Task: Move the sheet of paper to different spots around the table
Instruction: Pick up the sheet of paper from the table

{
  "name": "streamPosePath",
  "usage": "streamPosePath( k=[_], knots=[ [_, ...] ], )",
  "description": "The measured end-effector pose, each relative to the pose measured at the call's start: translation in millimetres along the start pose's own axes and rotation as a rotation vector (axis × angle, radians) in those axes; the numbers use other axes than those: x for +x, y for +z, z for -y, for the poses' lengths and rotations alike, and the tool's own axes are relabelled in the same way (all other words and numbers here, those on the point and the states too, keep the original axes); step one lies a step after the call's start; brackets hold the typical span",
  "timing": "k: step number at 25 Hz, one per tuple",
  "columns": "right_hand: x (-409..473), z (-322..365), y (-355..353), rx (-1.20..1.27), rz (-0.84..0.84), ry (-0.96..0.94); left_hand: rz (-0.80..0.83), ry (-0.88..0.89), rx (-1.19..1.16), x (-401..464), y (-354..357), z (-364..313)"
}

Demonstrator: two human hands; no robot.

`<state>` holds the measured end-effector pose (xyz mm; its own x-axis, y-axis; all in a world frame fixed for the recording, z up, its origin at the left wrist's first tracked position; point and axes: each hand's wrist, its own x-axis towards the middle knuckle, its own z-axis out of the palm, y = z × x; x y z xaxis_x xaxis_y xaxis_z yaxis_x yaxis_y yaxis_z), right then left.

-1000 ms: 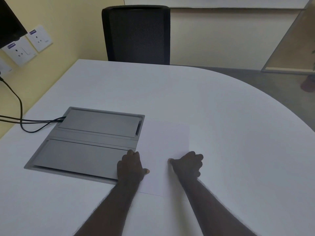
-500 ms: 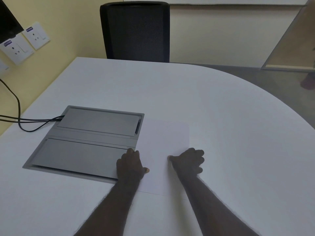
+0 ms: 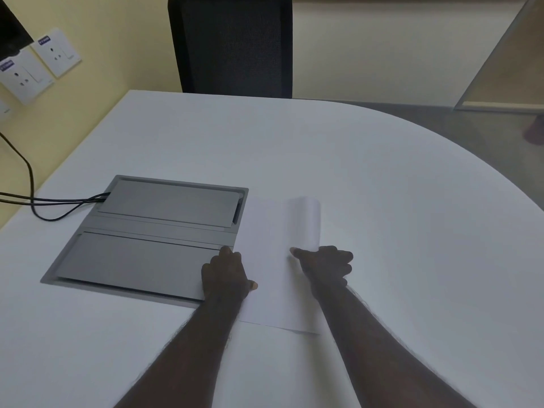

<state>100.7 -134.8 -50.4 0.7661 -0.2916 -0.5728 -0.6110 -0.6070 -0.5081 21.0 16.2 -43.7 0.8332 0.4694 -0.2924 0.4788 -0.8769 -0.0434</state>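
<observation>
A white sheet of paper (image 3: 270, 260) lies on the white table (image 3: 382, 201), just right of a grey cable hatch. My left hand (image 3: 225, 275) grips the sheet's left edge, thumb on top, fingers curled. My right hand (image 3: 326, 265) pinches the right edge, thumb on top. The sheet's right side (image 3: 306, 222) curls up off the table beyond my right hand. The near edge still lies flat.
A grey recessed cable hatch (image 3: 147, 231) sits left of the sheet, with black cables (image 3: 44, 201) running off the left edge. A black chair (image 3: 232, 45) stands at the far side. Wall sockets (image 3: 41, 63) are at upper left. The table's right edge curves round.
The sheet's right side has lifted and curled up under my right hand's grip. Both hands stay at about the same spots.
</observation>
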Motion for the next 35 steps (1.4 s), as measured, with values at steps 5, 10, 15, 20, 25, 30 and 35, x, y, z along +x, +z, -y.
streamPosePath(
  k=[5,10,15,20,25,30,35],
  knots=[
    [3,8,-4,0.141,0.137,-0.082,0.013,0.002,0.039,-1,-3,-1],
    [-2,11,-8,0.491,0.308,-0.003,0.001,0.000,0.016,-2,-3,0],
    [-9,16,-9,0.530,0.521,-0.075,-0.003,0.010,0.011,-2,-2,1],
    [-14,15,-9,0.562,0.764,-0.039,-0.011,0.009,0.010,-2,-2,0],
    [9,-2,-21,0.454,0.304,-0.154,-0.013,0.003,0.034,-2,-2,0],
    [24,-17,-29,0.171,-0.079,-0.294,-0.025,-0.003,0.037,-2,-1,-1],
    [22,-21,-19,0.086,-0.159,-0.373,-0.005,-0.004,0.029,-1,-1,-1]
  ],
)
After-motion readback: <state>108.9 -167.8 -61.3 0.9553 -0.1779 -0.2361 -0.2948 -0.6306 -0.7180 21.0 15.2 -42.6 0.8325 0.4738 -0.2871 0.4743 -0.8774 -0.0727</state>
